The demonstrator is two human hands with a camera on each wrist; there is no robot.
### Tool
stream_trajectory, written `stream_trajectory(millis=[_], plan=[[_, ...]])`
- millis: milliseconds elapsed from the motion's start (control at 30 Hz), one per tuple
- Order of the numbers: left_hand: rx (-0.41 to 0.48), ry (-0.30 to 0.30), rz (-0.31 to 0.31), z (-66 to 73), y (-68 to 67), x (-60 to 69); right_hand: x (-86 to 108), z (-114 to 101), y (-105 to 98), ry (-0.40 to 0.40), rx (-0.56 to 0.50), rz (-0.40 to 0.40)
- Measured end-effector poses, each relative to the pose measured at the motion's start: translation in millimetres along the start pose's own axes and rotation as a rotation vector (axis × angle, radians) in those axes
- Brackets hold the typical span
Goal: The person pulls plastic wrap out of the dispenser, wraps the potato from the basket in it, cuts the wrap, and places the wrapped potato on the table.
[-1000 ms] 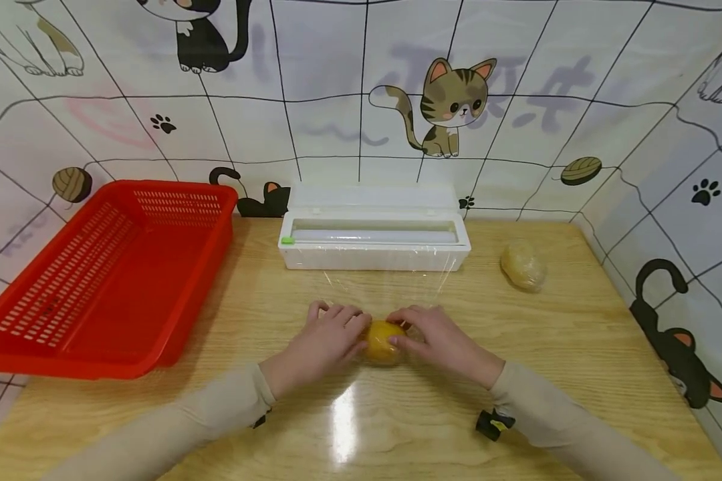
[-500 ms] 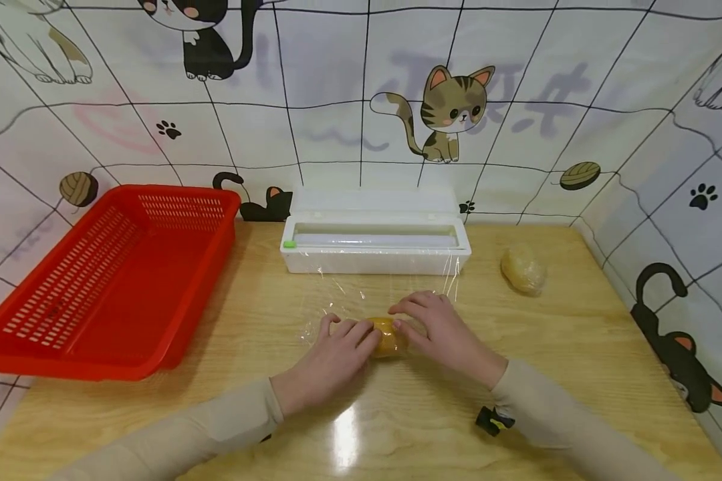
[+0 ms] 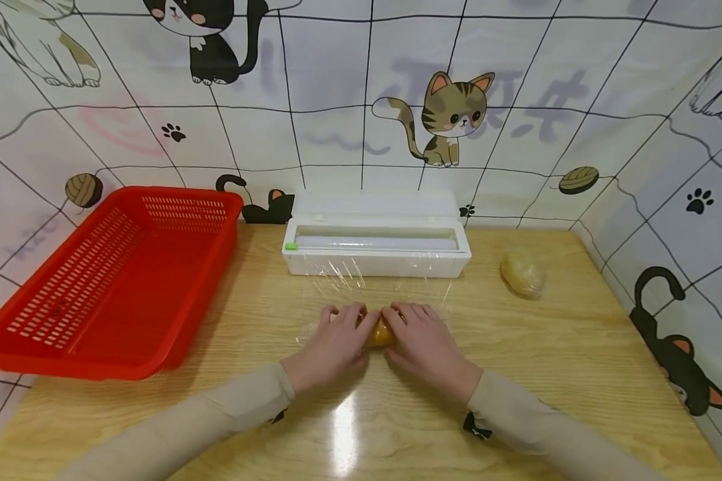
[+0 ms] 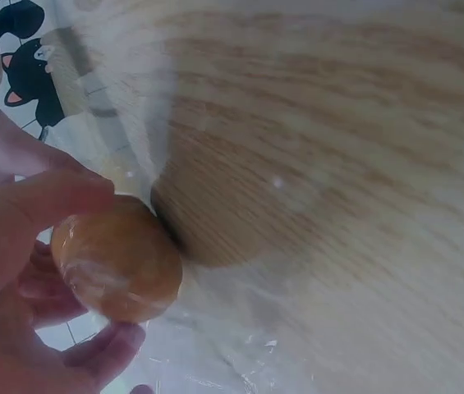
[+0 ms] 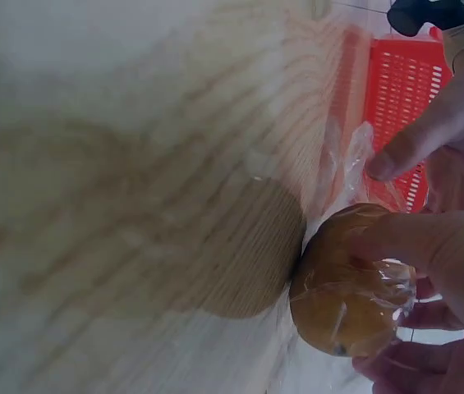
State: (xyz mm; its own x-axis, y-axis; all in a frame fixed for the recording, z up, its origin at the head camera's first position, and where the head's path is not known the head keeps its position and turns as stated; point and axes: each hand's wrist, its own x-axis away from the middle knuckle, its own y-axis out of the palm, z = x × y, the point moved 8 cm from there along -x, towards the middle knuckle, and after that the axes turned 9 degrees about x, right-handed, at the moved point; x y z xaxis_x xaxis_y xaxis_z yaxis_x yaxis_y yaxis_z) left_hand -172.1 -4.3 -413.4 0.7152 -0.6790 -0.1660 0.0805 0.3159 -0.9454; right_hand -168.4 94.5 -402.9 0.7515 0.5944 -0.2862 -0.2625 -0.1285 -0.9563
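A round orange [image 3: 380, 334] rests on the table with clear plastic film over it. My left hand [image 3: 337, 341] holds its left side with bent fingers. My right hand [image 3: 421, 344] holds the opposite side, so only a strip of fruit shows between them in the head view. In the left wrist view, glossy film clings to the orange [image 4: 121, 258] and spreads below it. The right wrist view has my right thumb lying across the orange [image 5: 346, 287], other fingers beyond it. Film [image 3: 345, 270] runs from the hands back to a white wrap dispenser [image 3: 379, 266].
A red perforated basket [image 3: 144, 287] stands on the left of the wooden table [image 3: 577, 374]. To the right lies a pale yellow, film-wrapped roundish item [image 3: 522, 272]. A cat-patterned sheet [image 3: 331, 73] rises behind, and the dispenser's lid stands up against it.
Both hands have closed in over the orange, covering more of it. My right hand has come down and left from its raised position. The film has shifted and creased near the dispenser.
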Motion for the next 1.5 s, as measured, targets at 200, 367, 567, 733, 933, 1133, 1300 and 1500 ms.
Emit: stream_trajectory(millis=[200,367,567,733,933,1133,1300,1500], plan=[[-0.101,-0.010,0.046,-3.4,2.4,-8.2,-7.2,2.3,8.3,0.029,0.005,0.005],[-0.227,-0.049,0.063,-7.2,1.3,-16.6,-13.5,5.0,9.3,0.032,-0.022,0.034],[-0.203,-0.081,0.018,-13.0,-3.7,-22.6,-21.7,14.4,14.4,0.067,-0.085,-0.068],[-0.061,-0.098,-0.005,-17.9,-10.5,-24.1,-26.3,22.5,12.7,0.081,-0.204,-0.129],[0.070,-0.086,-0.044,-21.6,-11.8,-26.2,-30.3,26.8,13.7,0.069,-0.275,-0.187],[0.238,-0.129,-0.108,-32.4,-4.1,-30.1,-35.7,31.4,20.1,0.056,-0.353,-0.280],[0.288,-0.109,-0.102,-37.3,-7.0,-34.3,-39.7,37.6,23.5,0.040,-0.473,-0.341],[0.334,-0.098,-0.150,-39.8,-6.2,-37.7,-37.5,40.3,26.1,0.040,-0.501,-0.379]])
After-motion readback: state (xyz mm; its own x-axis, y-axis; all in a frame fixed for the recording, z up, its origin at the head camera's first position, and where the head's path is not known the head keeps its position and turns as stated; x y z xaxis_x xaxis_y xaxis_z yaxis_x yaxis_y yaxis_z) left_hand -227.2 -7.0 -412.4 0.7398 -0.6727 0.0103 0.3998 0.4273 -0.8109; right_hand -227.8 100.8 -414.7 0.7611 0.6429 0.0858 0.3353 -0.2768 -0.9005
